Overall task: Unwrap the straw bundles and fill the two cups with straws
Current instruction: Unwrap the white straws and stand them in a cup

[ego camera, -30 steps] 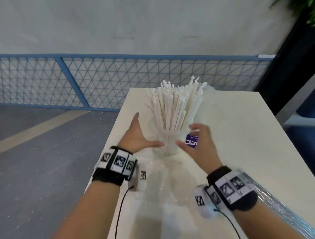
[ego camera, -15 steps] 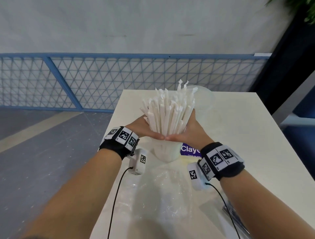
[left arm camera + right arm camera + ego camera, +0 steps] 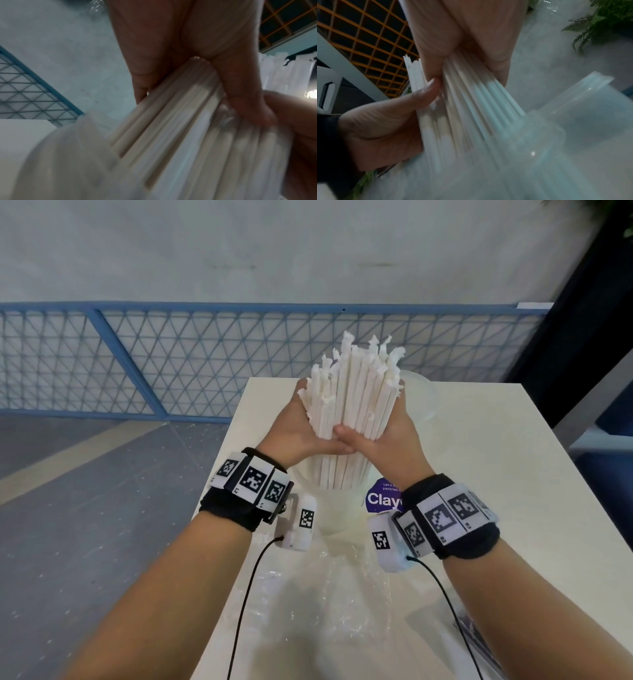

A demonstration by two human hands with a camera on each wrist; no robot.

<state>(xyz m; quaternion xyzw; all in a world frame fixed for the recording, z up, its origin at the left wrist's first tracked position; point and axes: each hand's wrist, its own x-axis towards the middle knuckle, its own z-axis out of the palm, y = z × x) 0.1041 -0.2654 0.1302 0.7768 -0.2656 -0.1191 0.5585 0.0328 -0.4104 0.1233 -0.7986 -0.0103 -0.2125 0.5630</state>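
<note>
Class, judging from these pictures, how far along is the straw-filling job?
Done: clear wrap lies loose on the table. In hand: left hand and right hand clasp wrapped straws standing in the near cup. Left: the far cup looks empty.

You have two clear cups [image 3: 337, 508] [image 3: 423, 398], one dense bunch of paper-wrapped straws [image 3: 356, 405], too many to count, and one sheet of crumpled wrap [image 3: 325, 594].

Left hand [image 3: 294, 428] and right hand [image 3: 390, 436] are clasping the white straws [image 3: 352, 392] standing upright in the near clear cup [image 3: 329, 508] on the worktop [image 3: 513, 474], second cup [image 3: 423, 398] sitting just behind.
</note>
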